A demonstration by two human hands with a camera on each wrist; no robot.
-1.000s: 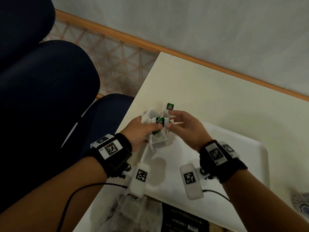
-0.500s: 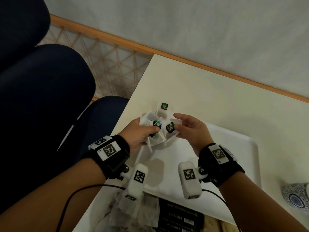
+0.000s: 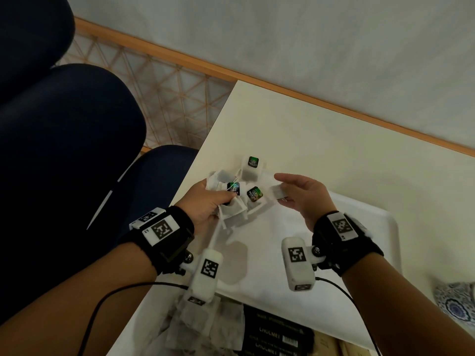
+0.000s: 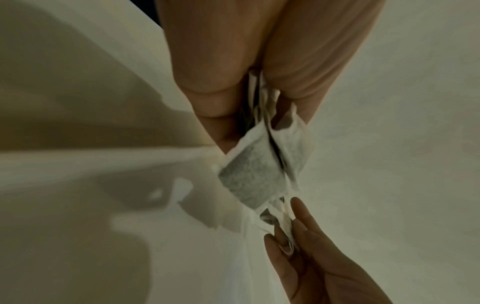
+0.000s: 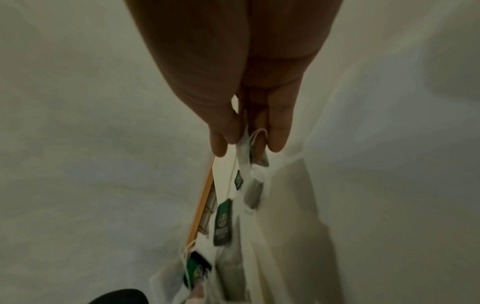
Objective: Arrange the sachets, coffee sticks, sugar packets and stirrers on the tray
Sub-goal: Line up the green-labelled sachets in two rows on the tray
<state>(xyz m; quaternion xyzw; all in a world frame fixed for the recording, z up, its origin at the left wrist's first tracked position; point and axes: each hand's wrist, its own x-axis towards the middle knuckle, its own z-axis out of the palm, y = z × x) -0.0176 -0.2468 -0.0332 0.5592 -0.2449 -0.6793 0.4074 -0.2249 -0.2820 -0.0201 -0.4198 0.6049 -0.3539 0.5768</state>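
Observation:
My left hand (image 3: pixel 218 194) grips a bunch of white tea sachets (image 3: pixel 232 210) with green and black tags over the white tray's (image 3: pixel 282 227) far left corner. My right hand (image 3: pixel 281 187) pinches one sachet (image 3: pixel 276 193) between thumb and fingers, a little to the right of the bunch. Another tagged sachet (image 3: pixel 253 165) sits just beyond the bunch at the tray's corner. The left wrist view shows the held sachets (image 4: pixel 249 176) hanging below my fingers (image 4: pixel 221 92). In the right wrist view my fingertips (image 5: pixel 221 142) pinch the sachet's top (image 5: pixel 244 148), and tags (image 5: pixel 223 222) dangle beyond.
Black boxes marked CHOCMET (image 3: pixel 277 335) and a heap of more sachets (image 3: pixel 200 325) lie by the tray's near edge. A blue patterned cup (image 3: pixel 455 304) stands at the right. A dark blue chair (image 3: pixel 77 150) is close to the table's left edge.
My right hand has drawn one sachet out of the bunch and moved it a little to the right. The left hand keeps its grip on the rest.

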